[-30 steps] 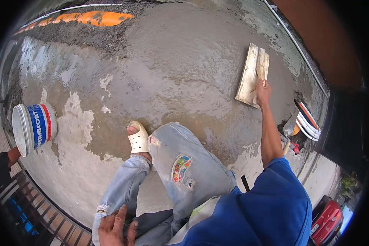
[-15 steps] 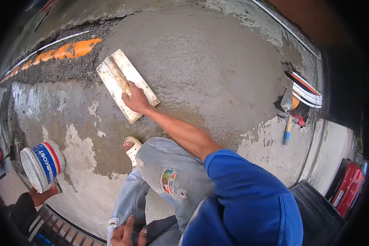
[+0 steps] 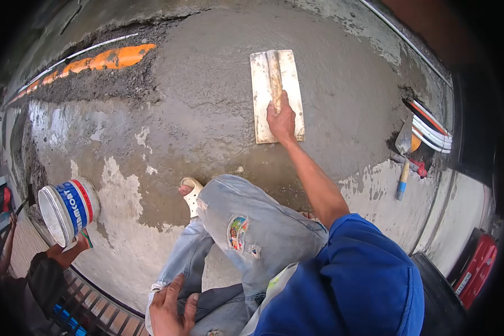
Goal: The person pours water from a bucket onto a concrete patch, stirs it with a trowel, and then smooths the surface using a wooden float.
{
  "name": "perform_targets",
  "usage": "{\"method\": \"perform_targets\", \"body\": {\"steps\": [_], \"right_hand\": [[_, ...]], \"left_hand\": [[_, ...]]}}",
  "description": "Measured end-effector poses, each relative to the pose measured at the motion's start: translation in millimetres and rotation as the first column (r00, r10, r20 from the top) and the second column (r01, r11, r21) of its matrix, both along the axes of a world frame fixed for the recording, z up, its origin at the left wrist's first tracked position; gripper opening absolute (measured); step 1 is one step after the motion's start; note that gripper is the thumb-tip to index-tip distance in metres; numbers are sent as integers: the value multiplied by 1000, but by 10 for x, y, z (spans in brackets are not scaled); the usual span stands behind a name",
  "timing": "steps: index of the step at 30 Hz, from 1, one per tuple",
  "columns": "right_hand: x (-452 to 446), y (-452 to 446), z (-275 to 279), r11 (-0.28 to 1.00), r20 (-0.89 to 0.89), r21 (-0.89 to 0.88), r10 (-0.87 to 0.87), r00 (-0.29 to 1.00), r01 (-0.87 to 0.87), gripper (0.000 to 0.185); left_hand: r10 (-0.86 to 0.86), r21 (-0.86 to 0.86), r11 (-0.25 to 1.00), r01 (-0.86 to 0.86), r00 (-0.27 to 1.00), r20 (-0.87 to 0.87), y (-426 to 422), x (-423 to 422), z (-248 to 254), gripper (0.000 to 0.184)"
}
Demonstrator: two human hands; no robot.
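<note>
My right hand (image 3: pixel 281 119) is wrapped round the handle of a worn, whitish rectangular hand float (image 3: pixel 262 92). The float lies flat on wet grey cement (image 3: pixel 218 67), its long side pointing away from me. Low in the view, my left hand (image 3: pixel 173 311) rests on my bent leg in faded jeans (image 3: pixel 263 224), fingers apart and holding nothing. A pointed trowel (image 3: pixel 404 137) with a wood and blue handle leans at the hole on the right, out of reach of both hands.
An orange pipe (image 3: pixel 112 57) lies in a gravelly trench at upper left. White conduits (image 3: pixel 431 131) come out of the hole at right. Another person's hand (image 3: pixel 79 245) is beside a white paint bucket (image 3: pixel 75 207) on the left. A red car (image 3: pixel 477 269) stands at far right.
My right hand has swept the float to the right across the cement, turning it from slanted to nearly straight. My left hand stays on my leg. The camera view has shifted slightly.
</note>
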State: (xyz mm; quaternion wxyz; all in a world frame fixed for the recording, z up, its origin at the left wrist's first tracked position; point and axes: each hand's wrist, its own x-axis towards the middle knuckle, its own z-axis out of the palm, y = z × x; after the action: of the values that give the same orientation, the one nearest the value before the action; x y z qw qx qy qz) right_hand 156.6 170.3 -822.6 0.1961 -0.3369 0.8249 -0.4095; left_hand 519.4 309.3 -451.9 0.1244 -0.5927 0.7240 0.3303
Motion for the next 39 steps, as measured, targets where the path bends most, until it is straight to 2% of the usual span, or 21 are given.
{"method": "perform_targets", "body": {"steps": [1,4,6,9,11,12,13,15,17,19,20,21,23,24,26,28,30,31,33,37,39], "right_hand": [[-244,66,36,996,-95,-60,-66,993,60,60],[-715,490,215,975,-151,-148,-188,971,166,52],[-704,824,254,973,-26,-160,-172,985,166,50],[-345,912,78,967,81,-174,-174,981,185,51],[94,675,-146,956,201,-147,-224,954,256,55],[303,451,-275,940,236,-195,-231,944,279,59],[463,189,-219,934,202,-228,-229,952,273,63],[713,-350,-257,919,282,-262,-219,934,295,66],[966,-875,-82,934,343,-201,-216,914,296,70],[1238,-1309,-103,959,382,-167,-150,912,228,77],[1385,-1468,-188,971,324,-181,-91,942,156,79],[1461,-1511,-136,986,398,-162,31,917,37,80],[1557,-1528,-85,982,423,-115,184,887,-149,82],[1556,-1449,-101,981,424,-113,190,885,-156,82],[1407,-1293,-102,921,358,-73,383,852,-383,80],[1076,-970,-63,844,278,-53,526,804,-534,75],[678,-582,-59,812,173,-21,578,797,-584,72],[462,-421,-33,826,151,-30,560,815,-562,70],[84,-236,11,919,62,-87,390,919,-384,66],[-549,-459,-107,990,63,-138,26,998,-17,60],[-543,-466,-224,972,136,-233,-2,991,34,58]], "left_hand": [[2,-1,1000,-2,1000,-2,-2,-3,-3,49],[-77,-81,994,76,997,-2,-18,-89,37,42],[-53,10,999,52,995,83,-18,-201,172,42],[-65,-45,997,65,998,8,-36,-226,190,41],[-53,-36,998,53,999,11,-44,-247,210,41],[-48,-27,998,49,999,13,-58,-264,212,41],[-54,-23,998,54,998,12,-59,-283,212,41],[-67,-34,997,67,998,3,-33,-296,216,42],[-65,-11,998,65,998,-2,-22,-302,214,42],[-60,2,998,60,998,-2,1,-304,196,43],[-69,-15,997,69,997,-14,19,-294,185,44],[-78,-32,997,77,997,-26,37,-283,173,44],[-92,-26,995,91,996,-10,52,-226,149,44],[-98,-18,995,98,995,7,84,-204,154,45],[-87,-34,996,88,996,8,88,-208,174,44],[-77,-53,996,77,997,5,66,-230,200,44],[-79,-40,996,78,997,-12,36,-226,236,43],[-58,-48,997,57,998,-6,29,-213,237,43],[-80,-81,993,81,997,11,15,-168,231,43],[-84,-147,985,85,996,15,38,-207,210,44],[-89,-24,996,87,993,-76,19,-265,257,45]]}}
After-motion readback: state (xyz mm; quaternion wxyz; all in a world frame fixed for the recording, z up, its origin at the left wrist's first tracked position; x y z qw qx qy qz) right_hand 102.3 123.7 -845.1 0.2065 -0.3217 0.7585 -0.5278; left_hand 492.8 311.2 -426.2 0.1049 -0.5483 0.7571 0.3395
